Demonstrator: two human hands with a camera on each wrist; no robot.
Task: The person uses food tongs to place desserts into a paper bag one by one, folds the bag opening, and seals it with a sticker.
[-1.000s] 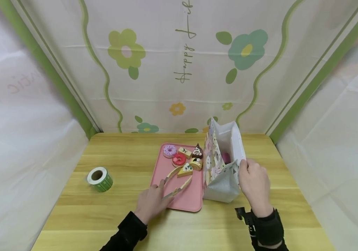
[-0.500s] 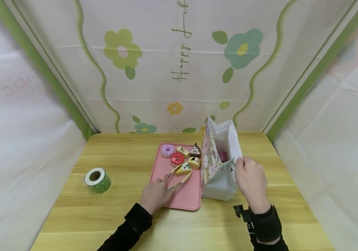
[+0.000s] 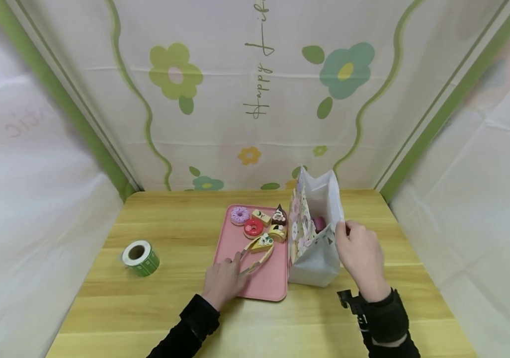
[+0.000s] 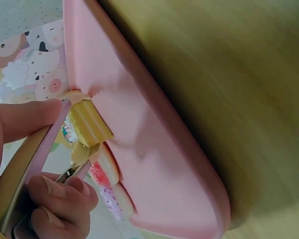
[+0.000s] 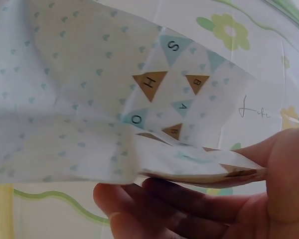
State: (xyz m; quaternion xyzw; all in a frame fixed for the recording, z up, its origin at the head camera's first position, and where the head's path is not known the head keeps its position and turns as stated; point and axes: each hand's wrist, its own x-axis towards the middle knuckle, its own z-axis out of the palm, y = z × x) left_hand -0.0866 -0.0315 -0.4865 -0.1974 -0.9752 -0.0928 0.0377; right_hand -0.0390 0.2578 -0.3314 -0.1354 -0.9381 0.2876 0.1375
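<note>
My left hand [image 3: 223,282] grips a pair of tongs [image 3: 252,268] over the pink tray [image 3: 264,286]. The tong tips lie on either side of a toy cake slice [image 3: 261,243]. In the left wrist view, both tips appear to touch the yellow layered slice [image 4: 92,124], which sits at the tray surface. My right hand [image 3: 362,256] pinches the rim of a patterned paper bag [image 3: 313,268] standing upright beside the tray. The bag's mouth is open, and a purplish thing [image 3: 319,223] shows inside. Thumb and fingers hold the bag's edge [image 5: 199,167] in the right wrist view.
Farther back on the tray lie a purple donut [image 3: 239,216], a red donut [image 3: 253,227], a small rectangular cake [image 3: 261,217], a chocolate piece [image 3: 279,216] and a yellow roll [image 3: 277,232]. A green-sided label roll [image 3: 140,258] stands at the left. Printed cloth surrounds the table.
My left hand has moved slightly forward, and the tongs have narrowed around the cake slice. My right hand keeps its hold on the bag rim.
</note>
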